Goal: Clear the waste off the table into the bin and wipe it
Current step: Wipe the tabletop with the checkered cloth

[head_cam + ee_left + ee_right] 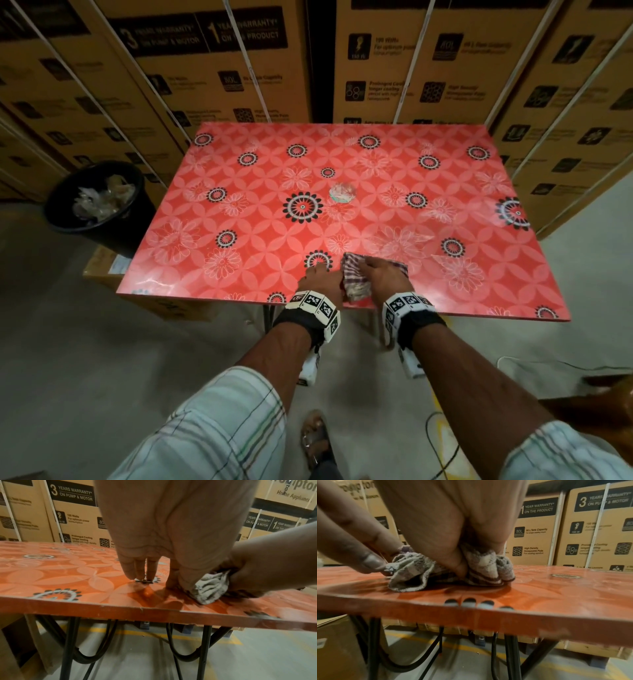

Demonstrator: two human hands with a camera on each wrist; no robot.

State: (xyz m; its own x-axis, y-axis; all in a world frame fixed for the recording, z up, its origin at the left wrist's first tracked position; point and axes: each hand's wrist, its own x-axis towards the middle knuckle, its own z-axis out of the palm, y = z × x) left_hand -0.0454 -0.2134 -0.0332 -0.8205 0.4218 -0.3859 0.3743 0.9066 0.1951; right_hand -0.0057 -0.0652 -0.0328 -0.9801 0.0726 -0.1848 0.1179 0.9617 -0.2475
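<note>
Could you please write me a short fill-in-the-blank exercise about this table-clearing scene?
1. The right hand grips a checked ____ on the table.
2. One crumpled wrapper lies near the table's ____.
3. The black bin stands on the floor to the person's ____.
4. The left hand rests its ____ on the tabletop.

Missing words: cloth; middle; left; fingertips

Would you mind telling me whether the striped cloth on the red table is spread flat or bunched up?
Bunched up. The striped purple-and-cream cloth sits crumpled in thick folds under the right hand, which grips it on the red floral table.
</note>
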